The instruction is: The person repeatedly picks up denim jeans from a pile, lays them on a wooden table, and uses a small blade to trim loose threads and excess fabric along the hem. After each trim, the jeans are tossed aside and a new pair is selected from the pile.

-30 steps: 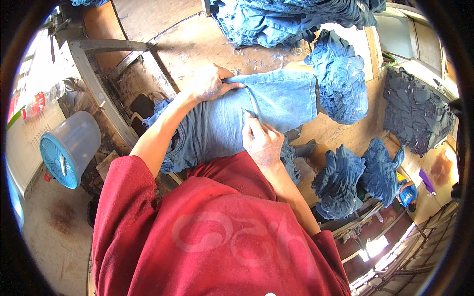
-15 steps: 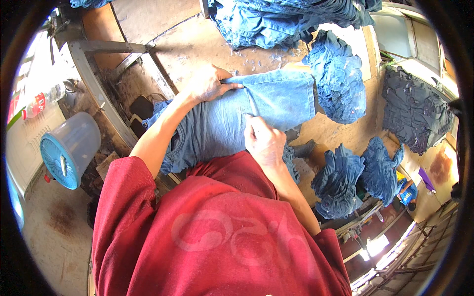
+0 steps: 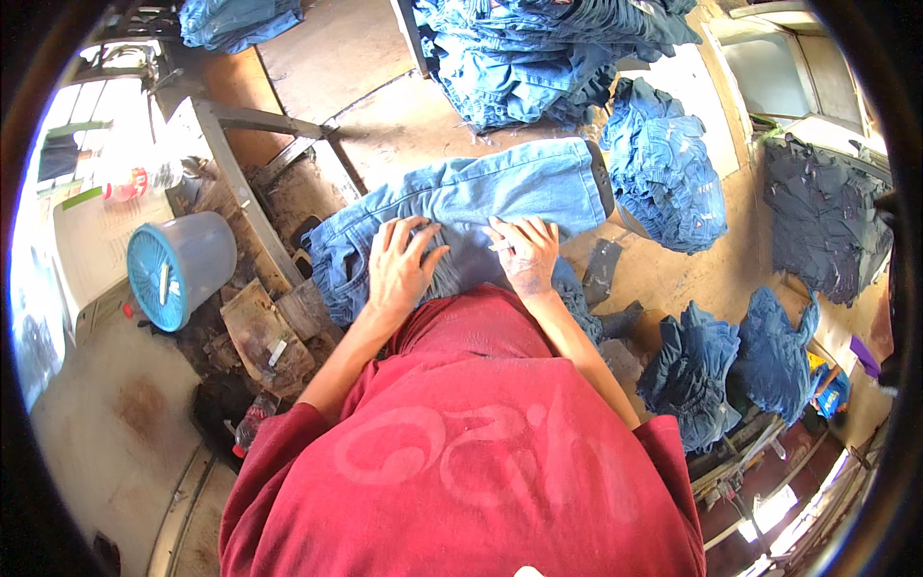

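Note:
A pair of blue jeans (image 3: 524,183), the leg hem toward the right and the waist toward the left, lies across my lap in front of me. My left hand (image 3: 399,264) rests on the jeans near the pocket, fingers apart and curved over the denim, holding nothing visible. To its right, my right hand (image 3: 529,255) lies on the near side of the leg with its fingers bent. A small pale thin thing (image 3: 502,246) shows between those fingers, too small to name.
Piles of blue denim (image 3: 538,72) stand at the far side, with another heap (image 3: 663,168) right of the jeans. Dark garments (image 3: 827,226) are stacked far right; denim bundles (image 3: 692,375) sit nearer. On the left are a metal frame (image 3: 240,183) and a lidded plastic bucket (image 3: 197,264).
My left hand has let go of the jeans' far edge and come nearer, its fingers spreading. The jeans lie flatter, the raised fold gone. My right hand has shifted slightly right. The view has shifted.

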Tool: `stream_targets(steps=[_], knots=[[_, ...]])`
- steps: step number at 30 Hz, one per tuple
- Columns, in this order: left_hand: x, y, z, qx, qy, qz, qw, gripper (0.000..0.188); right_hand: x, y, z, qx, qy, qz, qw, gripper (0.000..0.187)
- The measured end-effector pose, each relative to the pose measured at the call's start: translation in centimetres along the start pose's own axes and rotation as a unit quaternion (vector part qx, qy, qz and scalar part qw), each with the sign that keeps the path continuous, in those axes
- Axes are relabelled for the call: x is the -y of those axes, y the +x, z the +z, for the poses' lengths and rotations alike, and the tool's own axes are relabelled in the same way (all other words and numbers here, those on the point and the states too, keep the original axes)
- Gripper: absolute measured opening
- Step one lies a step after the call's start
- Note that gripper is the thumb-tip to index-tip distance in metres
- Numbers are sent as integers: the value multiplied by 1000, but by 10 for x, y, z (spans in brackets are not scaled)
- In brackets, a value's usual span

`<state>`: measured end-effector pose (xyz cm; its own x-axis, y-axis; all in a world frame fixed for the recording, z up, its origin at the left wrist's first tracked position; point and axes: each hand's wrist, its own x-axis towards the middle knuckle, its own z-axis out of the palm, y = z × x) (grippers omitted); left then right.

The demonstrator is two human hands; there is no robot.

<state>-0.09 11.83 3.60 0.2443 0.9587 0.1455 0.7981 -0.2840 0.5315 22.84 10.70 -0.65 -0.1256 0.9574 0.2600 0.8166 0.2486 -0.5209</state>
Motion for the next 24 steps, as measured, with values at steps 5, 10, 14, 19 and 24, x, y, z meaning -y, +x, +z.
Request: stream_targets(steps=[5, 10, 14, 19, 24], knots=[[6, -27, 27, -66, 28, 24, 997, 24, -23, 2, 0, 19, -80, -95, 992, 13], [-2, -31, 25, -106, -12, 31, 994, 20, -41, 12, -30, 14, -94, -107, 990, 14], [-22, -36, 24, -137, 8, 14, 990, 20, -23, 6, -47, 67, 93, 24, 993, 17], [-30, -38, 19, -139, 43, 8, 989, 17, 8, 7, -28, 224, 360, 263, 867, 29], [-35, -36, 20, -151, 45, 11, 987, 16, 4, 5, -10, 240, 524, 479, 662, 23]])
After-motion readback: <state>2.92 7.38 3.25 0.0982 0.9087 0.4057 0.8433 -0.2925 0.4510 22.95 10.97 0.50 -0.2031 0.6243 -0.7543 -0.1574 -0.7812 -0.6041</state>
